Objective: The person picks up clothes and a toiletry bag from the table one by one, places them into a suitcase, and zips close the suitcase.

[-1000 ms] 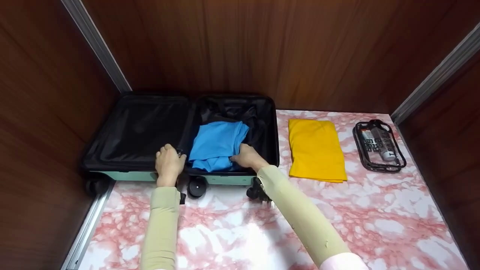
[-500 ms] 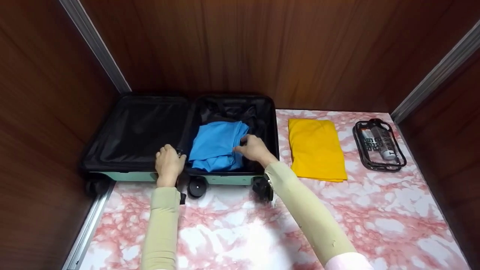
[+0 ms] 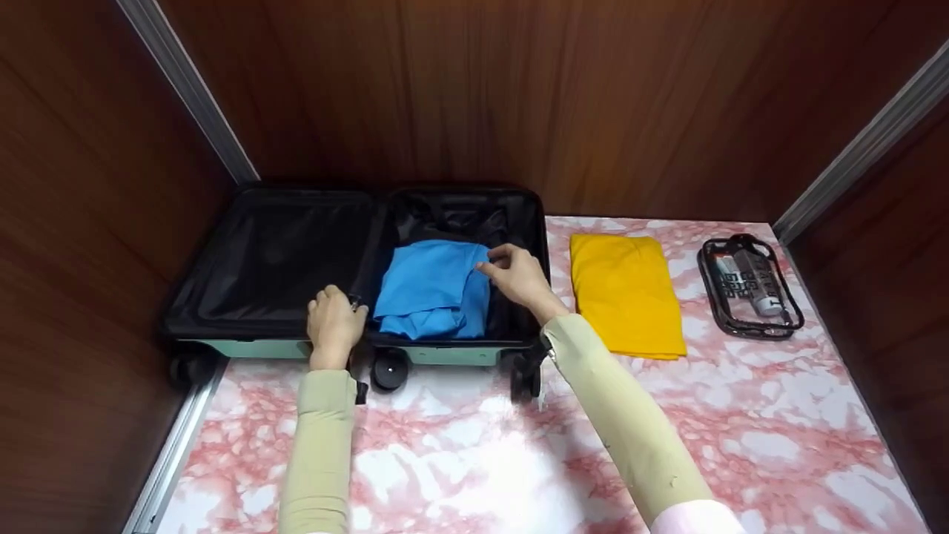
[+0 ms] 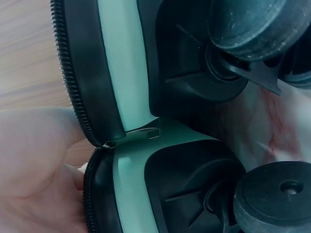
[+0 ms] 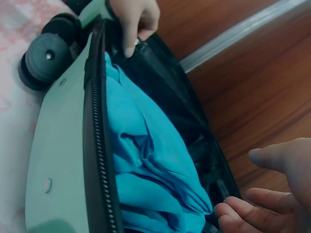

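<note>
A suitcase (image 3: pixel 296 267) lies spread on the floor, mint green outside and black inside. Folded blue cloth (image 3: pixel 426 282) sits in its right half, creased near the front. My left hand (image 3: pixel 335 322) grips the front rim by the middle hinge, fingers curled over it; the left wrist view has this hand (image 4: pixel 39 170) behind the zip edge. My right hand (image 3: pixel 523 278) hovers at the blue cloth's back right edge. In the right wrist view, this hand (image 5: pixel 272 194) has thumb and fingers apart, fingertips right by the blue cloth (image 5: pixel 146 155).
Folded yellow cloth (image 3: pixel 626 297) lies on the marbled floor right of the suitcase. Further right is a clear pouch (image 3: pixel 749 289) with black edging and a tube inside. Black wheels (image 3: pixel 390 369) stick out at the suitcase's front. Wooden walls (image 3: pixel 474 104) stand behind and beside.
My right hand has moved back and right along the blue cloth's right edge. That side of the cloth now spreads further right. My left hand has stayed put.
</note>
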